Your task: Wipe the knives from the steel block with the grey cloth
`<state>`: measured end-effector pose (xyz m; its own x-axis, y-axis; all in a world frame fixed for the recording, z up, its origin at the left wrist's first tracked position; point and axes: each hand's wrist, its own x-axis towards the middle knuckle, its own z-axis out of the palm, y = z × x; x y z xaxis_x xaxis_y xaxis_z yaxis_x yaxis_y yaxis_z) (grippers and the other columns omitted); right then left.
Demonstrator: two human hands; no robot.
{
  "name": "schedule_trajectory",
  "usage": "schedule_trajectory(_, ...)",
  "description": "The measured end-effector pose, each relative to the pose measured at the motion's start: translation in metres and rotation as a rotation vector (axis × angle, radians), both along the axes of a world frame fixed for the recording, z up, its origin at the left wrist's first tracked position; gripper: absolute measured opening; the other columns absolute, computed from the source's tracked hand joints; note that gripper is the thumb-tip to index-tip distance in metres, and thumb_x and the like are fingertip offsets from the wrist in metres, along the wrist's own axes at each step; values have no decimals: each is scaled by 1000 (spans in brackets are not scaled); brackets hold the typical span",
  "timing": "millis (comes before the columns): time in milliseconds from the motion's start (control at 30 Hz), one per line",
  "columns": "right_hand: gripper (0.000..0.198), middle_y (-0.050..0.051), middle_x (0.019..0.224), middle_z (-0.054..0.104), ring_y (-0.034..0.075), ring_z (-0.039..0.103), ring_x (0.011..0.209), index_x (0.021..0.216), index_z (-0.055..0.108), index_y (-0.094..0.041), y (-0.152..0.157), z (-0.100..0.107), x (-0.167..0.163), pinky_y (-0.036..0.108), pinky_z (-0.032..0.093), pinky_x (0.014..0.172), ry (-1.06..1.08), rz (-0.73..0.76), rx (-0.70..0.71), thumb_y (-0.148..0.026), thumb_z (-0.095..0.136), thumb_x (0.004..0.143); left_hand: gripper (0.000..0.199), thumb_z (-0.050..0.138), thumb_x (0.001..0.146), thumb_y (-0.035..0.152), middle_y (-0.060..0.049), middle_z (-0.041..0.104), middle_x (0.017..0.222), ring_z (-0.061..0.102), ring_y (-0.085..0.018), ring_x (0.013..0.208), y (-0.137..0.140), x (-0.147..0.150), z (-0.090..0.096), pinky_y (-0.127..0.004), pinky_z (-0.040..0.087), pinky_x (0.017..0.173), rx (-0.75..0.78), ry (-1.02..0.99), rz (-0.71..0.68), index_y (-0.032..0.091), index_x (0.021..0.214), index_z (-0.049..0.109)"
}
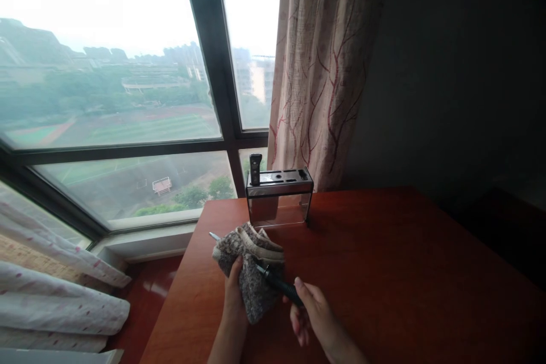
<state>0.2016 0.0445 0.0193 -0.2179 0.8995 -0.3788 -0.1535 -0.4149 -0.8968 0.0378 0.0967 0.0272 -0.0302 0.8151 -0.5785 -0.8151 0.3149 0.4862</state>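
by a window (pixel 128 96) over a red-brown table (pixel 384 273), left hand (pixel 234 284) grips cloth (pixel 256 291), right hand (pixel 311 306) a black-handled tool (pixel 280 285)

A room set high above the ground is seen, most likely in a home, as is suggested by the beige curtain (pixel 319 68) printed with red branches, the pale spotted curtains (pixel 55 302) gathered at the left, and the slotted holder (pixel 279 186) stood on a plain reddish-brown table (pixel 384 261). The corner is lit by a large dark-framed window (pixel 229 137), through which a sports field (pixel 162 122), trees (pixel 128 91) and hazy buildings (pixel 257 82) are looked down upon. The floor (pixel 149 284) is finished in glossy dark red, while the wall (pixel 447 68) is cast in deep shadow.
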Motion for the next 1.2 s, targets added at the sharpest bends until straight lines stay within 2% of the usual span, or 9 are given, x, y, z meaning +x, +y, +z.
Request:
schedule_trajectory(167, 62, 0, 55, 59, 9, 50, 38, 96, 64, -12, -8, -15, 9, 17, 36, 35, -17, -36, 61, -70, 48, 80, 19, 58, 84, 26, -10, 77, 80, 72, -28, 85, 2, -2, 2, -40, 59, 78, 12, -63, -6, 12, 89, 70)
schedule_trajectory(333, 34, 9, 95, 69, 21, 67, 83, 119, 64, -26, -16, -18, 19, 31, 55, 74, -543, -97, 679, -37, 51, 90, 21, 59, 82, 20, -7, 77, 80, 73, -26, 79, 8, -2, -4, -37, 59, 78, 6, -57, 54, 13, 98, 70)
schedule_trajectory(467, 44, 8, 99, 67, 19, 66, 86, 127, 58, -35, -18, -15, 26, 28, 54, 75, -825, -52, 1040, -14, 41, 92, 24, 55, 85, 18, -7, 77, 74, 74, -24, 73, 11, -6, -10, -36, 60, 77, 40, -74, 43, 12, 103, 70)
schedule_trajectory(600, 37, 8, 98, 69, 21, 67, 87, 125, 59, -30, -18, -11, 26, 31, 54, 78, -755, -51, 926, -22, 51, 90, 27, 54, 87, 19, -8, 78, 80, 73, -26, 83, 11, -8, -12, -37, 58, 82, 61, -109, 17, 14, 109, 69)
schedule_trajectory(700, 31, 8, 85, 71, 21, 69, 74, 112, 64, -22, -18, -11, 23, 29, 55, 66, -537, -72, 630, -41, 53, 90, 27, 55, 87, 19, -8, 78, 81, 73, -26, 87, 10, -8, -10, -38, 57, 85, 60, -120, 33, 14, 109, 69)
schedule_trajectory(800, 53, 5, 54, 64, 15, 59, 41, 83, 64, -16, -18, -14, 20, 20, 43, 37, -261, -89, 272, -62, 40, 89, 27, 56, 87, 19, -9, 78, 80, 72, -27, 87, 10, -8, -9, -38, 56, 87, 61, -125, 47, 14, 111, 69)
schedule_trajectory(933, 68, 3, 38, 55, 9, 45, 27, 62, 56, -15, -17, -14, 20, 16, 30, 29, -102, -149, -31, -76, 34, 82, 31, 54, 87, 18, -8, 78, 84, 71, -27, 92, 10, -8, -8, -38, 55, 91, 76, -152, 76, 16, 115, 68)
schedule_trajectory(1033, 67, 3, 40, 55, 8, 44, 28, 63, 58, -14, -16, -12, 22, 15, 29, 29, -124, -161, -8, -74, 36, 82, 32, 54, 87, 17, -8, 78, 87, 71, -27, 94, 12, -10, -9, -38, 54, 92, 70, -159, 104, 17, 117, 67)
schedule_trajectory(1200, 38, 11, 90, 73, 22, 70, 77, 102, 69, -19, -15, -11, 32, 29, 57, 66, -388, -196, 467, -51, 58, 85, 32, 54, 87, 15, -8, 78, 80, 72, -26, 88, 15, -12, -11, -37, 56, 88, 73, -86, 174, 14, 117, 66)
